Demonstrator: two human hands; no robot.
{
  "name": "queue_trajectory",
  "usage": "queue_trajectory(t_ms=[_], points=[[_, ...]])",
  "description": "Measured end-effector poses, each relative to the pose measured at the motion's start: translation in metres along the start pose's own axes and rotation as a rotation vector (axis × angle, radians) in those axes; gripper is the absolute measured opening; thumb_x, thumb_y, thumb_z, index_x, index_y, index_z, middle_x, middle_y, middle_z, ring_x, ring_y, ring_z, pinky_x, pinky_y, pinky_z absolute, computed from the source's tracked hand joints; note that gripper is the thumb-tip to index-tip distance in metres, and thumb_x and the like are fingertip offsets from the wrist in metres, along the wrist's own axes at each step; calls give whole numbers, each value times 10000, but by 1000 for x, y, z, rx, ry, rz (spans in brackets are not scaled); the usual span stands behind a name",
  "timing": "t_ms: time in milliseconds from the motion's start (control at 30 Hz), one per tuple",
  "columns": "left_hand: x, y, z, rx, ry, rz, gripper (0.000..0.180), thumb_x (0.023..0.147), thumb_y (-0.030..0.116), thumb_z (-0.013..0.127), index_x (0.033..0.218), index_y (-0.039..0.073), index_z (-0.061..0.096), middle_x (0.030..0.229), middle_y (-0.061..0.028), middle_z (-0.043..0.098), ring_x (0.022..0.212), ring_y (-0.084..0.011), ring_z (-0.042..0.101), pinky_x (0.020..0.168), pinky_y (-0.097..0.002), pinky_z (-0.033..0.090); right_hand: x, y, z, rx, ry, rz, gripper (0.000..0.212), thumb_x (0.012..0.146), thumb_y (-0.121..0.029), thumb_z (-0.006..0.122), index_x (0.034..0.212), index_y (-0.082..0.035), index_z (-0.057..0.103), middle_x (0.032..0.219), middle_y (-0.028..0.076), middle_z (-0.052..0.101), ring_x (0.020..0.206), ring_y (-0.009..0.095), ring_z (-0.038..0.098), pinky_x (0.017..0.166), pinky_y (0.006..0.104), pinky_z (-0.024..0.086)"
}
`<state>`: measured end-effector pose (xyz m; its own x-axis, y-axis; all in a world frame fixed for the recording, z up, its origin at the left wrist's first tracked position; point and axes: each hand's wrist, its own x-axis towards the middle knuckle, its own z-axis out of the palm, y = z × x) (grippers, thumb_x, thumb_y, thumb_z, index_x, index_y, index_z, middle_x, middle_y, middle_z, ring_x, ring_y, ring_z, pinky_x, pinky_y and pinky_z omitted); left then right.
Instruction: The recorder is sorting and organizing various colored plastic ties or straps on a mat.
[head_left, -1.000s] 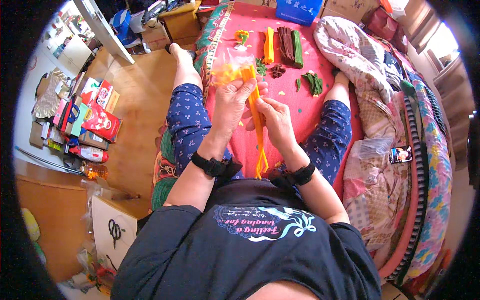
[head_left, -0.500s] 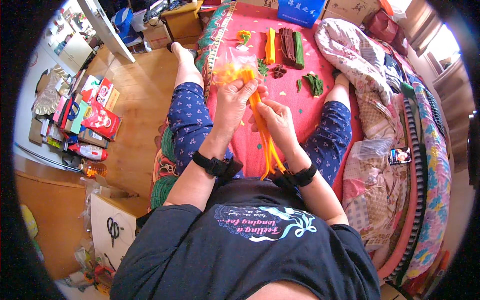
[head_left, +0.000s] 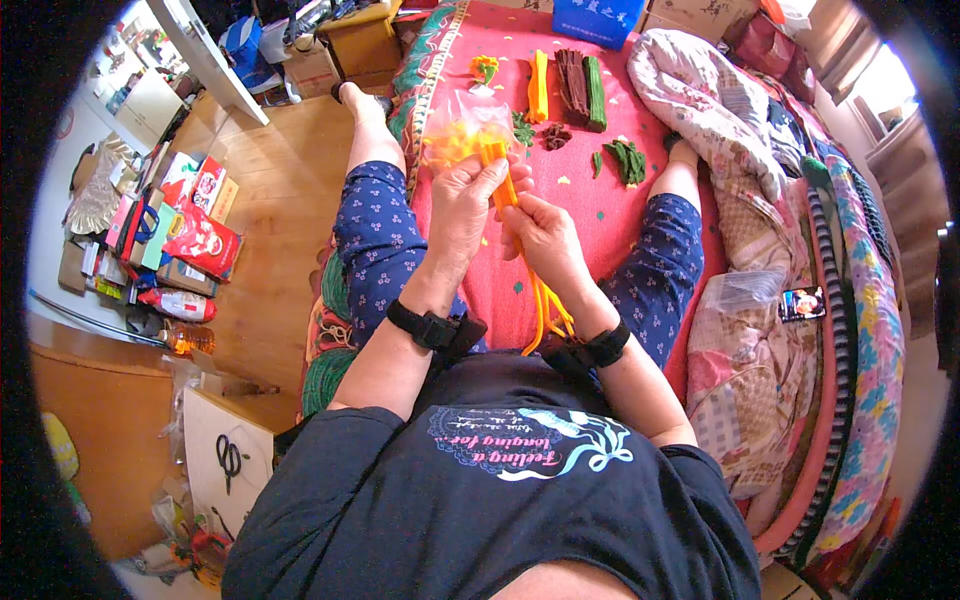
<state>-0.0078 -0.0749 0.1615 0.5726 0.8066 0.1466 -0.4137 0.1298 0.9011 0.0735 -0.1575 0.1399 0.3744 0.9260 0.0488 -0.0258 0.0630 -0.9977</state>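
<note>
A bundle of orange-yellow pipe cleaners (head_left: 543, 305) runs between my two hands, its loose ends hanging toward my lap. My left hand (head_left: 462, 195) pinches the bundle near its upper end. Lower down, my right hand (head_left: 543, 232) has its fingers wrapped round the same bundle. Just beyond my left hand lies a clear plastic bag (head_left: 480, 108) with orange-yellow pieces inside. Farther off on the red bedspread (head_left: 600, 255) are a yellow bundle (head_left: 539, 88), a dark brown bundle (head_left: 574, 88) and a green bundle (head_left: 595, 95) of pipe cleaners.
An orange flower-like piece (head_left: 484, 70), a brown curled piece (head_left: 556, 137) and green leaf shapes (head_left: 627, 162) lie beyond my hands. A crumpled quilt (head_left: 745, 350) with a phone (head_left: 802, 304) is on the right. Black scissors (head_left: 229, 460) rest on a surface at lower left.
My right hand has closed round the bundle, its fingers now more curled, and sits slightly lower. My left hand keeps its pinch in nearly the same place.
</note>
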Motion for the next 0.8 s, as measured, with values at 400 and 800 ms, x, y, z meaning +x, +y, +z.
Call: queue_trajectory(t_ms=[400, 800], points=[[-1, -12, -7, 163, -176, -67, 255, 921, 200, 444, 964, -20, 566, 882, -115, 627, 776, -161, 612, 673, -257, 507, 2, 1, -10, 127, -48, 111, 217, 857, -188, 543, 809, 20, 583, 610, 32, 524, 476, 110, 509, 440, 248, 482], [53, -20, -83, -226, 114, -99, 271, 905, 187, 456, 1047, -36, 517, 947, -172, 615, 880, -301, 617, 770, -453, 506, -16, 20, -31, 190, -385, 430, 216, 868, -154, 523, 957, 41, 548, 649, 32, 538, 522, 143, 548, 574, 295, 527]])
